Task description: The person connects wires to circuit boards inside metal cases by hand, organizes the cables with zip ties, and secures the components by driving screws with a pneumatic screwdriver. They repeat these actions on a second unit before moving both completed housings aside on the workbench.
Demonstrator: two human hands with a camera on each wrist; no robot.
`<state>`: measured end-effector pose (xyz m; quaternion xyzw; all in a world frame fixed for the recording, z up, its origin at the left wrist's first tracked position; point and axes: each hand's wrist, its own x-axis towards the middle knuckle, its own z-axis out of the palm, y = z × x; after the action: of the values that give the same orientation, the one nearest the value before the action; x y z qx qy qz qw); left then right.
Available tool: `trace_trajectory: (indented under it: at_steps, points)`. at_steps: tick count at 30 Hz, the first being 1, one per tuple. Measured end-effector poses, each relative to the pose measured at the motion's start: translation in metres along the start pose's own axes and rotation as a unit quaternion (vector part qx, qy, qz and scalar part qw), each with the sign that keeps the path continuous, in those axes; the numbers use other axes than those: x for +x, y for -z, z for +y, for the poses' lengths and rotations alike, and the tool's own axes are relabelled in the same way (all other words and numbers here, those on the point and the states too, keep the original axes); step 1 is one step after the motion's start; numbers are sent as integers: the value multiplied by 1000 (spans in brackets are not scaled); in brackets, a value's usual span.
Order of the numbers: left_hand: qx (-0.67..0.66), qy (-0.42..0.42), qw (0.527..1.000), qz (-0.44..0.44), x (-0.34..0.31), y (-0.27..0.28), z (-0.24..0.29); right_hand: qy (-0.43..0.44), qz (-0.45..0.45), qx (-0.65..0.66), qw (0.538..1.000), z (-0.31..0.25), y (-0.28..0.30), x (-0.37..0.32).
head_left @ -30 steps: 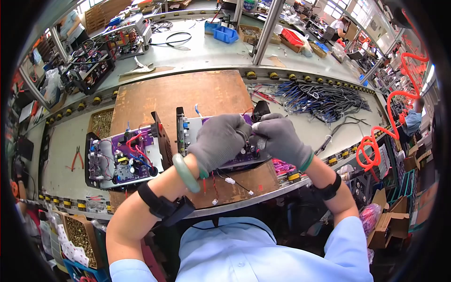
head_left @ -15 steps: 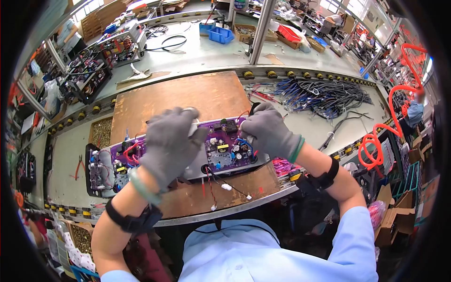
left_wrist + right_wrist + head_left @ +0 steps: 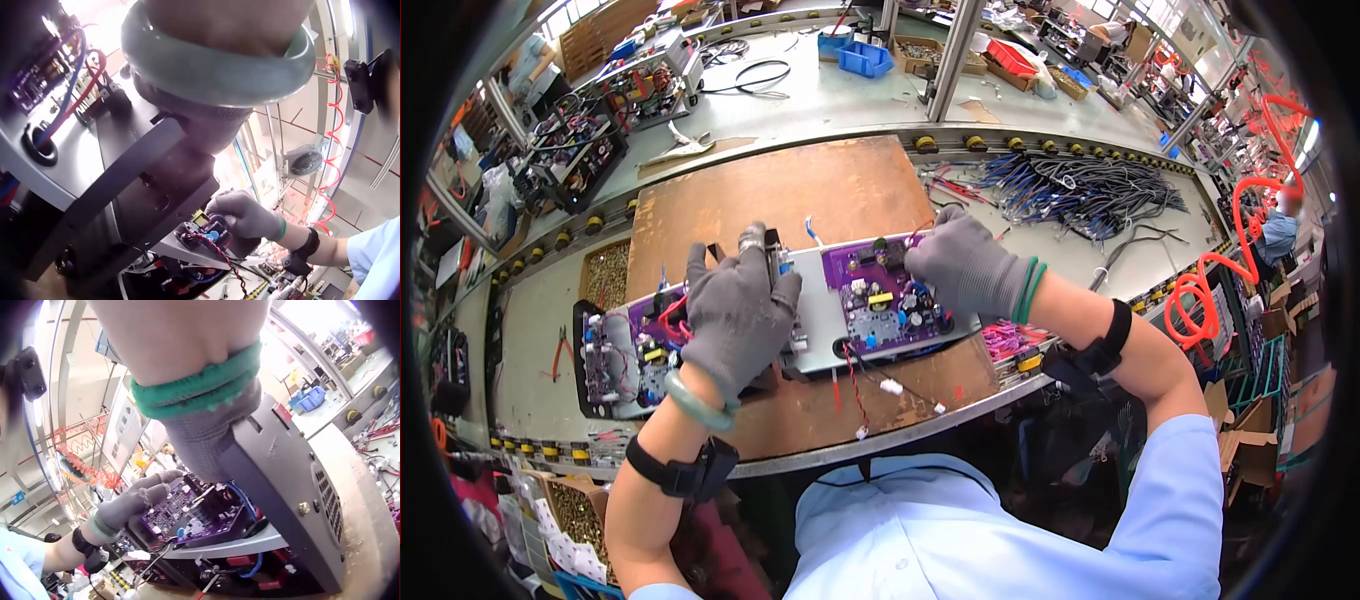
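Both hands wear grey gloves. My left hand point(image 3: 745, 315) lies spread, fingers extended, where two open electronics chassis meet, beside a dark upright end panel point(image 3: 774, 250). In the right wrist view its fingers reach out straight. My right hand point(image 3: 970, 262) has curled fingers at the far right corner of the right chassis. It grips the grey vented end panel point(image 3: 284, 487) at its top edge; the fingertips are hidden behind it. A purple circuit board point(image 3: 885, 290) sits in this chassis, with white-plugged leads point(image 3: 890, 386) hanging in front. The left chassis point(image 3: 615, 350) is partly covered by my left hand.
A brown board point(image 3: 780, 190) lies under both chassis. Red-handled pliers point(image 3: 562, 352) lie at left, near a box of screws point(image 3: 607, 272). Bundled dark cables point(image 3: 1080, 205) lie at back right. A coiled orange hose point(image 3: 1190, 315) hangs at right; a metal post point(image 3: 955, 60) stands behind.
My hands were together over the right chassis, then parted. The left hand moved left and came down between the two chassis, fingers spreading; the right settled at the right end panel.
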<state>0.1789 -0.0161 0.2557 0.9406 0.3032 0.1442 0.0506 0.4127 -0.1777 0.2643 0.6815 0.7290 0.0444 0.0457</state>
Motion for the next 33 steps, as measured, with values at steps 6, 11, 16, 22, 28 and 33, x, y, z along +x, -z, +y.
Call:
trace_trajectory:
  at_steps: [6, 11, 16, 22, 28, 33]
  points:
    - [-82, -171, 969, 156, -50, 38, 30, -19, 375, 139, 916, -4, -1, -22]
    - [-441, 87, 833, -323, -102, 7, 38, 76, 141, 220, 962, -71, 35, -64]
    - [-806, 112, 478, -331, -105, -68, 74, 53, 166, 223, 959, -87, -5, -35]
    - [-948, 94, 147, -265, -106, -89, 96, -48, 208, 428, 878, -76, -6, -14]
    - [-753, 241, 529, -307, -142, -45, 69, -64, 236, 384, 891, -89, -24, -17]
    - [-519, 151, 785, -304, -147, 3, 29, -48, 246, 422, 871, -98, -27, -16]
